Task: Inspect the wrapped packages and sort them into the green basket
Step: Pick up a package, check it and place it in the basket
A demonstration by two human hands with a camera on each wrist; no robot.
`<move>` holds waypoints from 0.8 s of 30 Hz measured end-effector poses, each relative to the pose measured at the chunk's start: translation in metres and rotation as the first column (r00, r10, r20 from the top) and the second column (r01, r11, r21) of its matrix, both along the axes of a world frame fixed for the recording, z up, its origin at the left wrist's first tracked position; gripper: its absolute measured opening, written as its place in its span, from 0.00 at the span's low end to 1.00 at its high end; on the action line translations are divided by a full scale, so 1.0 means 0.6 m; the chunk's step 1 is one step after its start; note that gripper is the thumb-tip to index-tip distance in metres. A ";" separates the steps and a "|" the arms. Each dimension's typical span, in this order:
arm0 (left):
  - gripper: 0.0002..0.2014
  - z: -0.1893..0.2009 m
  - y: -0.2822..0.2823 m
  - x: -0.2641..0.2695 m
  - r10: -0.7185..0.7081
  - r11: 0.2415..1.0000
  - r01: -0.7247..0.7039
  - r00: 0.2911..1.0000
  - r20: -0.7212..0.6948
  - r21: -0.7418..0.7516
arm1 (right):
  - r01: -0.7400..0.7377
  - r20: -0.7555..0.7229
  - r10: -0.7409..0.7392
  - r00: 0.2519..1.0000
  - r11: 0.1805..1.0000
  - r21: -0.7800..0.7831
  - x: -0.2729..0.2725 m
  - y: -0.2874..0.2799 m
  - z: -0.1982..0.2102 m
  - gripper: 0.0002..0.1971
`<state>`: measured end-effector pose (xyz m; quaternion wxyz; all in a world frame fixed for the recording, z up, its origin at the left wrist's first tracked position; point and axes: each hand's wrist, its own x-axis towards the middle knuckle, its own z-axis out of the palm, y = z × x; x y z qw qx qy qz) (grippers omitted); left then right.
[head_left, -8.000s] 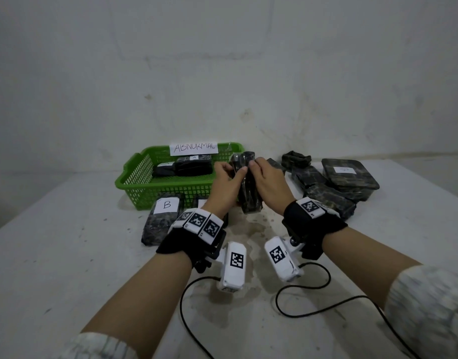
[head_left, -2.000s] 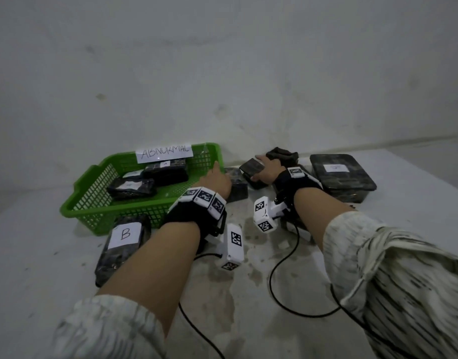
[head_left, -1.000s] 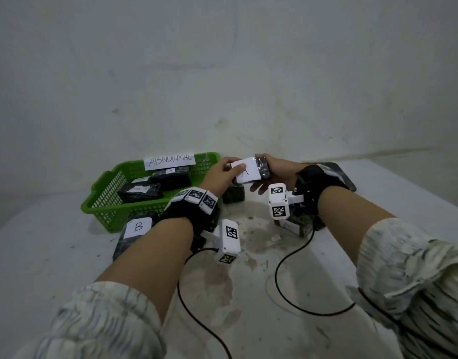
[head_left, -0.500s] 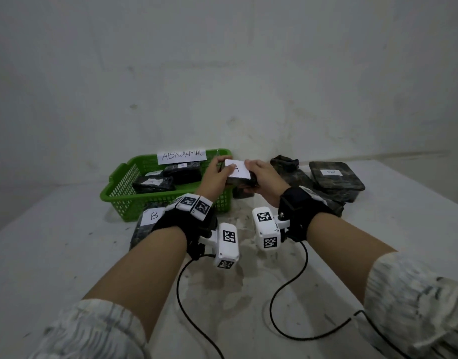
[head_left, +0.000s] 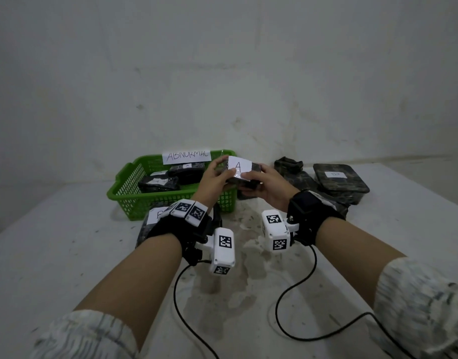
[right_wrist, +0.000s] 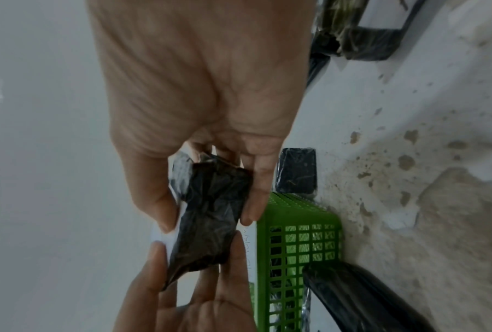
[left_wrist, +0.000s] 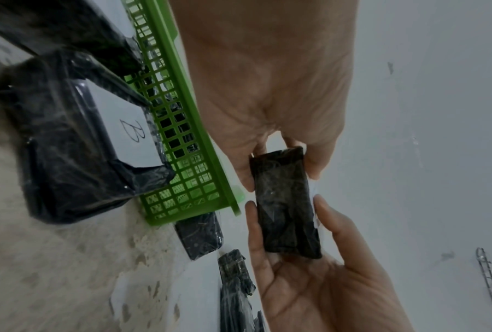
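Observation:
A small dark wrapped package (head_left: 240, 174) with a white label marked "A" is held up above the table between both hands. My left hand (head_left: 214, 177) grips its left end and my right hand (head_left: 266, 185) grips its right end. The left wrist view shows the package's dark underside (left_wrist: 286, 202) pinched by fingers from both sides, and so does the right wrist view (right_wrist: 210, 213). Just behind and left of it stands the green basket (head_left: 124, 195), tagged "ABNORMAL", with two or three wrapped packages (head_left: 159, 183) inside.
A package labelled "B" (head_left: 151, 221) lies in front of the basket, partly hidden by my left wrist. Several more wrapped packages (head_left: 339, 182) are piled at the right near the wall. A small package (left_wrist: 199, 235) lies by the basket's corner. Cables (head_left: 295, 320) trail over the near table.
The right hand fetched the "A" package from the pile at the right and both hands now hold it up. In the last half second it has stayed between the hands, label up.

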<state>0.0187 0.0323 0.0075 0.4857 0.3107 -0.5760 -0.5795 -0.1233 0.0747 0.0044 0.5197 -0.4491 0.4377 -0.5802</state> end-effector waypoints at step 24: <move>0.20 0.007 0.040 0.013 0.065 0.996 -0.072 0.991 0.113 0.057 | 0.130 -0.119 -0.135 0.984 0.990 -0.054 0.048 0.024 0.004 0.08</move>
